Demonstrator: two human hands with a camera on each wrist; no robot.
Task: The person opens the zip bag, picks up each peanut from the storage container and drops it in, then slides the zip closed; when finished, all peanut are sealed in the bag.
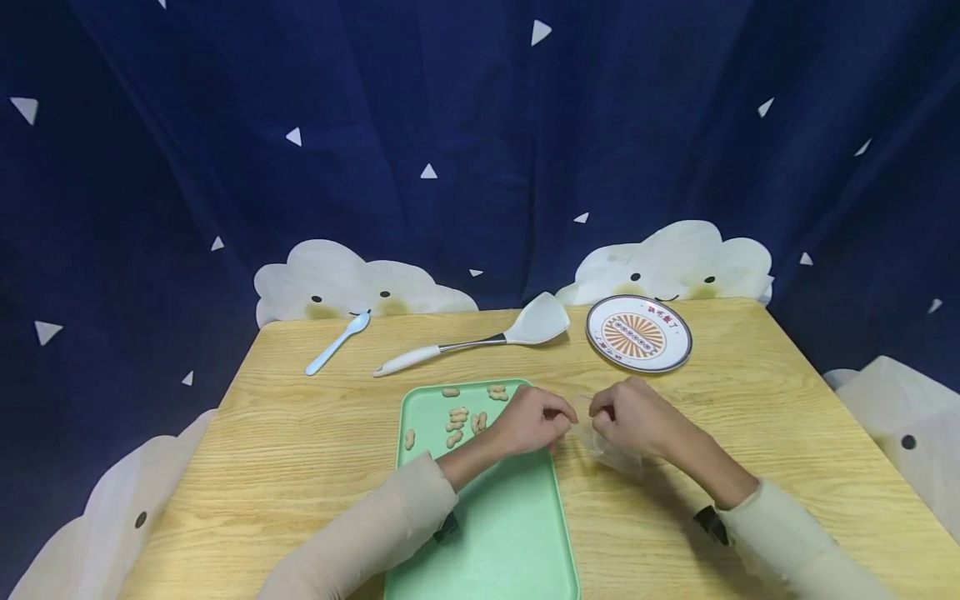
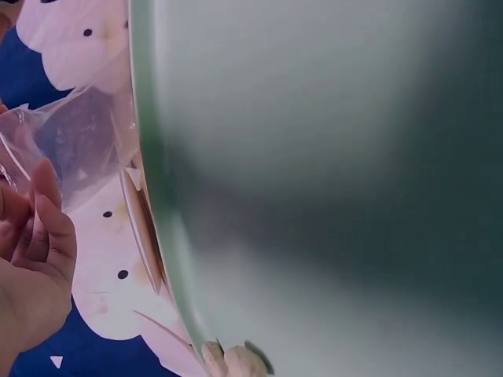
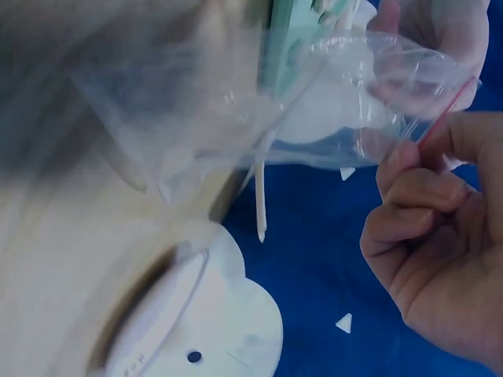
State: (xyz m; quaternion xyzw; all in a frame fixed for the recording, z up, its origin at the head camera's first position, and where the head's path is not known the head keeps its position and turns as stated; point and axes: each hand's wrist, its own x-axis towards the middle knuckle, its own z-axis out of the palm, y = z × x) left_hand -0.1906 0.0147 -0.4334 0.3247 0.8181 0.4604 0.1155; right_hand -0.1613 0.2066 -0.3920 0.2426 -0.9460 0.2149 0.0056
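Note:
A clear plastic zip bag (image 3: 212, 102) with a red seal line hangs between my two hands, over the wood to the right of the tray. My right hand (image 1: 641, 417) pinches its mouth by the red line, fingers curled, as the right wrist view shows. My left hand (image 1: 528, 421) is above the tray's right edge, its thumb and fingers pinching the bag's other side. Unshelled peanuts (image 1: 457, 419) lie scattered over the far part of a green tray (image 1: 495, 533). Whether anything is inside the bag I cannot tell; it looks thin and see-through.
Behind the tray lies a white spatula (image 1: 538, 321) with a white handle (image 1: 408, 360). A light blue spoon (image 1: 333, 346) is at the far left. At the back right sits a round patterned plate (image 1: 675, 350). The wooden table (image 1: 247, 467) ends at a dark blue curtain (image 1: 450, 100).

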